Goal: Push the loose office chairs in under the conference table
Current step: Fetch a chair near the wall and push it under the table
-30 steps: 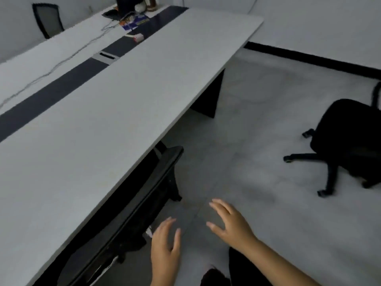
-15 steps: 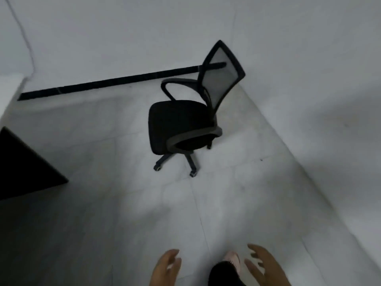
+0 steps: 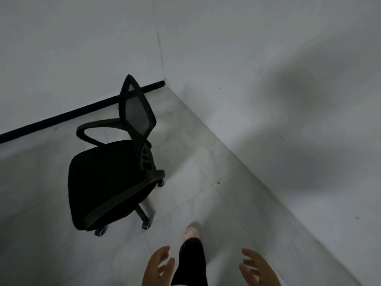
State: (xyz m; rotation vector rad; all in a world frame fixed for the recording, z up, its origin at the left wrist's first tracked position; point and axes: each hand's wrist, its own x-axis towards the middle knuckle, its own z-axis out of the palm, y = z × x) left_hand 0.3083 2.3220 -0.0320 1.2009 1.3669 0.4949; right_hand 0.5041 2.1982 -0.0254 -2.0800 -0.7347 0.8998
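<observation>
A black office chair (image 3: pixel 107 180) with a mesh back, curved armrests and castors stands loose on the pale tiled floor, left of centre, its back towards the room corner. My left hand (image 3: pixel 157 267) and my right hand (image 3: pixel 256 269) hang at the bottom edge, both empty with fingers apart, well short of the chair. The conference table is out of view.
White walls meet in a corner (image 3: pixel 164 81) behind the chair, with a black skirting strip (image 3: pixel 61 116) along the left wall. The right wall (image 3: pixel 288 141) runs close on my right. My leg and foot (image 3: pixel 190 234) step forward on the floor.
The view turned away from the table to the loose chair, which is now closer and larger. My hands spread further apart and stay empty.
</observation>
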